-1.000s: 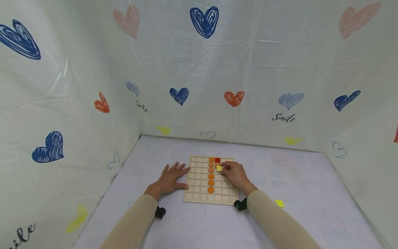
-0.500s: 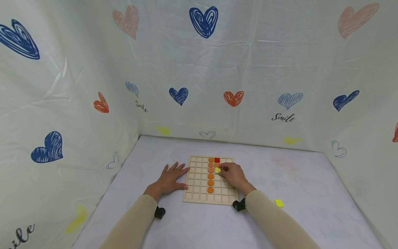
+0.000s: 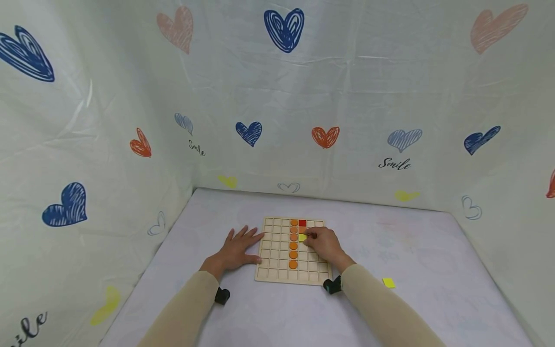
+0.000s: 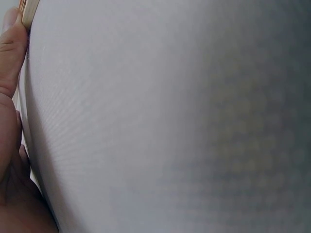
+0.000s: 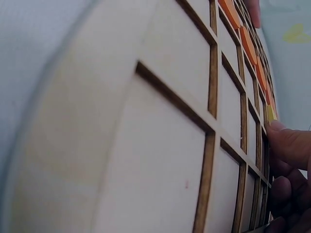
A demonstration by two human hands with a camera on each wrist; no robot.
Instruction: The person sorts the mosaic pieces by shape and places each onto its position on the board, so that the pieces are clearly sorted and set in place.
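Observation:
A light wooden grid board point(image 3: 277, 274) lies on the table. My left hand point(image 3: 236, 250) rests flat beside it, fingers spread, with the thumb and a fingertip at the board's left edge; in the left wrist view the thumb point(image 4: 12, 53) touches that edge. A yellow square tile point(image 3: 302, 237) sits over a cell below an orange square tile point(image 3: 302, 230) and a red square tile point(image 3: 302, 223). My right hand point(image 3: 326, 243) pinches the yellow tile by its right side. In the right wrist view the thumb tip meets the yellow tile point(image 5: 271, 113); the other fingers curl beneath.
A column of several orange round discs point(image 3: 293, 246) fills cells left of the square tiles. Another yellow square tile point(image 3: 389, 283) lies on the table point(image 3: 277, 318) right of the board. Behind the table hangs a white curtain point(image 3: 355, 96) with printed hearts.
My right hand has moved slightly left and down, bringing the yellow tile from a tilted position into line with the cell below the orange square. The left hand has stayed in place.

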